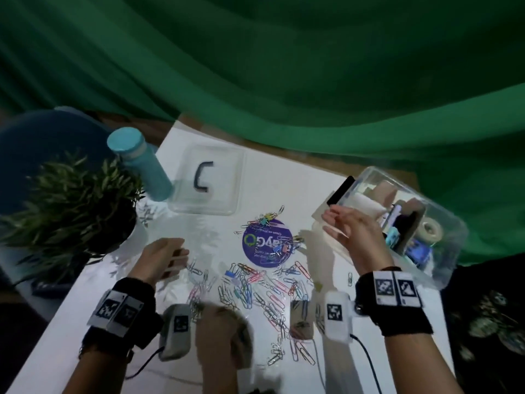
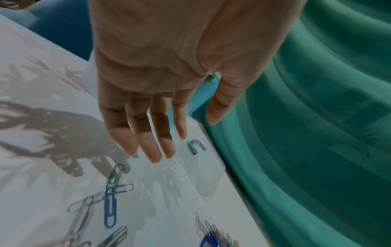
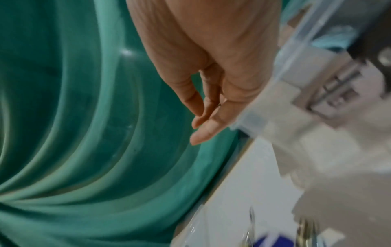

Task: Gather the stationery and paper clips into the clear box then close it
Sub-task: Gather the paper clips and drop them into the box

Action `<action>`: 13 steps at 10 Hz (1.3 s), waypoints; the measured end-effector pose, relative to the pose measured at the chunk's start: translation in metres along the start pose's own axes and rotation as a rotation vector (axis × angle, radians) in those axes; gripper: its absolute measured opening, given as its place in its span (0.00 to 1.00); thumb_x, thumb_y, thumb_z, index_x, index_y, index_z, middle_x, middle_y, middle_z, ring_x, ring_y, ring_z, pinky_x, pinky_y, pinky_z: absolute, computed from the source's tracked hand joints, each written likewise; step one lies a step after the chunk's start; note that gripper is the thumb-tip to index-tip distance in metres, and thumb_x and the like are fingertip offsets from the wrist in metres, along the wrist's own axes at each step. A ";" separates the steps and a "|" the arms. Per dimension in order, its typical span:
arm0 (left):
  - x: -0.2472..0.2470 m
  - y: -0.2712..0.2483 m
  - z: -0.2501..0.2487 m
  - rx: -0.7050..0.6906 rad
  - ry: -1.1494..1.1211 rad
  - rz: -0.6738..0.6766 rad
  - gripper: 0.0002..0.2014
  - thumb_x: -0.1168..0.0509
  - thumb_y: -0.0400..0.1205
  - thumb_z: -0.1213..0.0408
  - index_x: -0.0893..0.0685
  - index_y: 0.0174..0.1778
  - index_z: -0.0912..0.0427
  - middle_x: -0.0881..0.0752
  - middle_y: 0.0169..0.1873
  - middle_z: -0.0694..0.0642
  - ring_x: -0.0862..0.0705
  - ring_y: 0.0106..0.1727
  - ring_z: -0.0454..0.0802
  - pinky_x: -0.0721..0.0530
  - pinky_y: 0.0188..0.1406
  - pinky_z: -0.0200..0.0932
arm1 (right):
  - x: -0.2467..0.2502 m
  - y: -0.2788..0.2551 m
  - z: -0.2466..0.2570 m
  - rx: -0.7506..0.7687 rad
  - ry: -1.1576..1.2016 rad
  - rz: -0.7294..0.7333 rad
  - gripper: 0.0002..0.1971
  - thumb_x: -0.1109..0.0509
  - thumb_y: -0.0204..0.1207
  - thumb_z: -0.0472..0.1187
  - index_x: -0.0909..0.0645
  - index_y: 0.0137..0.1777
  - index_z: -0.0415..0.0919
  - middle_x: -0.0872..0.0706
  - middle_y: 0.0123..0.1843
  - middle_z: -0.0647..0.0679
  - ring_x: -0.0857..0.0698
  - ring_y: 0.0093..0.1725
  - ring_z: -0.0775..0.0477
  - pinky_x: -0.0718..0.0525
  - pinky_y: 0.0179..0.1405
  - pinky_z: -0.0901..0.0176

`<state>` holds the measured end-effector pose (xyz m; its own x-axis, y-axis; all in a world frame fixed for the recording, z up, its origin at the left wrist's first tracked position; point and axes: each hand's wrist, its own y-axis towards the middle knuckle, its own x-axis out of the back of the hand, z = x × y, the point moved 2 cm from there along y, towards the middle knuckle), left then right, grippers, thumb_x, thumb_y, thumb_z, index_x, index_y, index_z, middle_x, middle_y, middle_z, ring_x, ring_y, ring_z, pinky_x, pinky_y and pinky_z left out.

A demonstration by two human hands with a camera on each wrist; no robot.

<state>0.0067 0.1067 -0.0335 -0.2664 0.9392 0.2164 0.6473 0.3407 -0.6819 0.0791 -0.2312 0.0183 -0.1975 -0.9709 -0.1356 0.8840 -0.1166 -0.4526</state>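
Head view: clear box [image 1: 443,223] at table's [image 1: 85,322] right edge, uncovered, holding tape and cards; its lid [image 1: 208,180] lies apart, far centre. Paper clips [image 1: 255,288] scattered beside a purple disc [image 1: 267,243], lettering unreadable. Green drape [image 1: 284,66] behind.

Left wrist view: my left hand [image 2: 148,83], fingers straight and spread, holds nothing.

Right wrist view: my right hand [image 3: 211,66], fingers relaxed and close together, empty, beside the box.

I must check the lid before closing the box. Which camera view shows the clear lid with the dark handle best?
The head view: the whole clear lid lies flat on the table, handle up. The left wrist view shows it partly, beyond the left hand. The right wrist view does not show it.
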 end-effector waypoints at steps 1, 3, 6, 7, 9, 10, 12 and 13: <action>-0.020 -0.009 -0.009 -0.070 0.030 0.040 0.12 0.39 0.84 0.63 0.21 0.58 0.67 0.15 0.50 0.66 0.20 0.46 0.59 0.25 0.36 0.43 | 0.025 0.017 0.036 0.055 0.117 -0.151 0.13 0.45 0.81 0.28 0.21 0.60 0.32 0.14 0.57 0.42 0.14 0.58 0.47 0.15 0.60 0.55; -0.142 -0.019 -0.081 -0.444 0.201 0.175 0.08 0.35 0.80 0.69 0.16 0.54 0.58 0.17 0.41 0.56 0.18 0.40 0.53 0.22 0.30 0.36 | 0.061 0.082 0.082 -0.196 -0.255 -0.170 0.08 0.43 0.82 0.28 0.23 0.50 0.28 0.18 0.40 0.36 0.17 0.38 0.43 0.16 0.23 0.61; -0.314 -0.006 -0.139 -0.838 1.064 0.450 0.44 0.24 0.71 0.52 0.40 0.81 0.50 0.28 0.72 0.56 0.29 0.71 0.58 0.26 0.69 0.57 | 0.069 0.145 0.079 -0.180 -1.087 0.034 0.04 0.34 0.75 0.38 0.20 0.43 0.39 0.15 0.49 0.43 0.17 0.44 0.42 0.15 0.48 0.53; -0.318 0.001 -0.142 -0.874 1.231 0.481 0.60 0.21 0.62 0.42 0.53 0.83 0.45 0.33 0.77 0.50 0.34 0.74 0.57 0.30 0.70 0.61 | 0.050 0.156 0.080 -0.181 -1.444 0.107 0.07 0.36 0.72 0.44 0.19 0.40 0.43 0.12 0.50 0.42 0.18 0.43 0.43 0.15 0.45 0.55; -0.310 0.010 -0.139 -0.969 1.249 0.483 0.62 0.24 0.58 0.34 0.55 0.83 0.44 0.34 0.80 0.46 0.40 0.79 0.54 0.36 0.73 0.63 | 0.035 0.160 0.077 -0.201 -1.732 0.184 0.10 0.40 0.79 0.43 0.18 0.48 0.41 0.14 0.42 0.43 0.18 0.36 0.47 0.24 0.30 0.63; -0.310 0.010 -0.138 -0.990 1.228 0.480 0.62 0.25 0.59 0.35 0.56 0.82 0.44 0.36 0.80 0.47 0.41 0.81 0.54 0.36 0.72 0.61 | 0.033 0.181 0.061 -0.225 -1.798 0.300 0.17 0.42 0.79 0.47 0.18 0.59 0.41 0.12 0.52 0.44 0.14 0.51 0.45 0.17 0.53 0.55; -0.309 0.015 -0.131 -0.969 1.154 0.491 0.63 0.25 0.59 0.35 0.60 0.82 0.41 0.36 0.80 0.47 0.43 0.81 0.55 0.36 0.74 0.64 | 0.036 0.168 0.060 -0.149 -2.008 0.351 0.12 0.43 0.84 0.44 0.20 0.57 0.43 0.15 0.48 0.47 0.17 0.55 0.44 0.20 0.58 0.54; -0.308 0.013 -0.131 -0.952 1.154 0.490 0.62 0.24 0.60 0.37 0.60 0.82 0.41 0.37 0.81 0.47 0.44 0.82 0.54 0.37 0.74 0.64 | 0.041 0.175 0.047 -0.163 -1.992 0.364 0.16 0.42 0.84 0.42 0.21 0.65 0.36 0.17 0.65 0.42 0.19 0.65 0.43 0.25 0.70 0.51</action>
<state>0.1909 -0.1729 -0.0180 0.4752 0.3342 0.8139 0.8165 -0.5121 -0.2665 0.2457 -0.3018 -0.0248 0.6915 0.2112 0.6908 0.7063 0.0032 -0.7079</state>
